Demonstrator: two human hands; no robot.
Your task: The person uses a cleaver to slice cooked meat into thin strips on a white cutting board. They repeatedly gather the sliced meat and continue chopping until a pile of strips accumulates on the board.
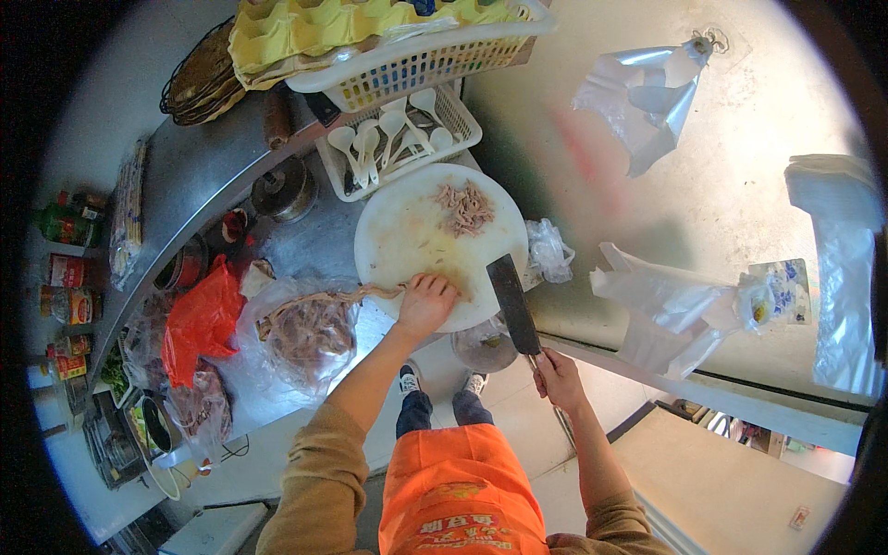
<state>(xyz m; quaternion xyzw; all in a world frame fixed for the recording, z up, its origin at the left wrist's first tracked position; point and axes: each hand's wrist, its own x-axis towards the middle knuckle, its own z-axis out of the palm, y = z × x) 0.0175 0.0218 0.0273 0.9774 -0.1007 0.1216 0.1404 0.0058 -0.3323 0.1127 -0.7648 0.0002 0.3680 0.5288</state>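
Observation:
A round white cutting board lies before me. Near its lower edge my left hand presses on one end of a long brownish strip of meat or offal, which runs left off the board to a clear plastic bag of similar brown pieces. My right hand grips the handle of a dark-bladed cleaver; its blade reaches over the board's right edge, apart from the strip. A small pile of shredded brown meat sits at the board's upper right.
Behind the board stands a white plastic basket of white spoons, with a larger basket and yellow egg trays above. A lidded metal pot and a red plastic bag are on the left. A crumpled clear bag touches the board's right side.

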